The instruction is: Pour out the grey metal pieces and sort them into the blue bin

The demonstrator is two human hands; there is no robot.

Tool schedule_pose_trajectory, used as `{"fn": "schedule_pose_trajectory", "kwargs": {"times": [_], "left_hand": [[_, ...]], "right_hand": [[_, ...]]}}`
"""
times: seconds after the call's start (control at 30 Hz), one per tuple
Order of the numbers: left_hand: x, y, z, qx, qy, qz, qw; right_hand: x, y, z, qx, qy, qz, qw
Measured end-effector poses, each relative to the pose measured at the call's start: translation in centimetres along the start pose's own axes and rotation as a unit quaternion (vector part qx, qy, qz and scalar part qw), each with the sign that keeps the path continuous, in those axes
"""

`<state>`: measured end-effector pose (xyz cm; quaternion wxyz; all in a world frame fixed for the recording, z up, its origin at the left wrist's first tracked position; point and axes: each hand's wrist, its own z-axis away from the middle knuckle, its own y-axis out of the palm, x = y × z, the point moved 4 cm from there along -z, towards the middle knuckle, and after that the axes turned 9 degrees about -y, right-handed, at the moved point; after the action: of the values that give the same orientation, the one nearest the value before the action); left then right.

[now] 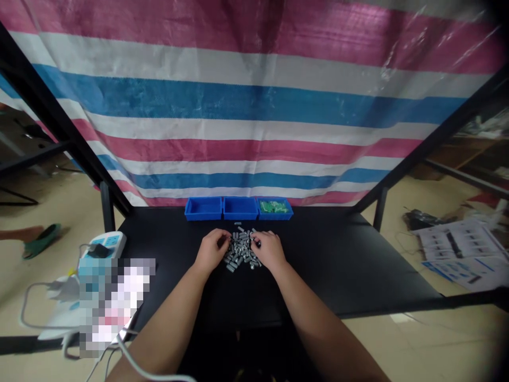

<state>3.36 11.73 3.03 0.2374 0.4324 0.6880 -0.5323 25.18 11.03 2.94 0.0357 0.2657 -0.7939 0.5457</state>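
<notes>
A heap of several small grey cylindrical parts (240, 249) lies on the black table (338, 265). My left hand (212, 249) rests at the heap's left edge, fingers curled onto the parts. My right hand (268, 248) sits at the heap's right edge, fingertips pinching among the pieces. Whether either hand holds a single part is too small to tell. Behind the heap stand three blue bins in a row: the left bin (203, 208), the middle bin (240, 208), and the right bin (275, 208), which contains green pieces.
A white power strip (104, 245) with cables lies at the table's left edge. A striped tarp (254, 106) hangs behind the table. Black frame posts (105, 206) flank the table. Papers (457, 246) lie on the floor at right. Another person's foot in a green sandal (40, 239) shows at left.
</notes>
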Motion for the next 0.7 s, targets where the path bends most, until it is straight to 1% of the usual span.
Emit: {"fn": "schedule_pose_trajectory", "kwargs": {"times": [0.1,0.27,0.33,0.4,0.47,0.5,0.6,0.63,0.7], "left_hand": [[-0.1,-0.2,0.0,-0.006,-0.003,0.002,1.0],[0.0,-0.3,-0.1,-0.016,-0.019,0.015,1.0],[0.0,-0.2,-0.1,-0.015,-0.02,0.017,1.0],[0.1,-0.2,-0.2,-0.014,-0.02,0.022,0.999],[0.2,-0.1,-0.2,-0.012,-0.02,0.024,0.999],[0.3,-0.1,-0.1,-0.009,-0.021,0.024,0.999],[0.7,0.1,-0.1,0.004,-0.028,0.019,0.999],[0.7,0.1,0.0,0.007,-0.03,0.018,0.999],[0.8,0.0,0.0,0.01,-0.032,0.016,0.999]], "right_hand": [[-0.3,-0.1,-0.1,0.011,-0.025,-0.047,0.999],[-0.9,-0.7,-0.2,-0.06,-0.052,-0.139,0.987],[-1.0,-0.7,-0.7,-0.065,-0.05,-0.187,0.979],[-1.1,-0.6,-1.8,-0.062,-0.032,-0.243,0.968],[-1.2,-0.6,-3.5,-0.069,0.002,-0.312,0.948],[-1.3,-0.6,-4.5,-0.08,0.019,-0.349,0.933],[-1.3,-0.6,-7.5,-0.145,0.046,-0.433,0.889],[-1.4,-0.5,-8.4,-0.162,0.047,-0.445,0.88],[-1.6,-0.2,-9.4,-0.178,0.042,-0.45,0.874]]}}
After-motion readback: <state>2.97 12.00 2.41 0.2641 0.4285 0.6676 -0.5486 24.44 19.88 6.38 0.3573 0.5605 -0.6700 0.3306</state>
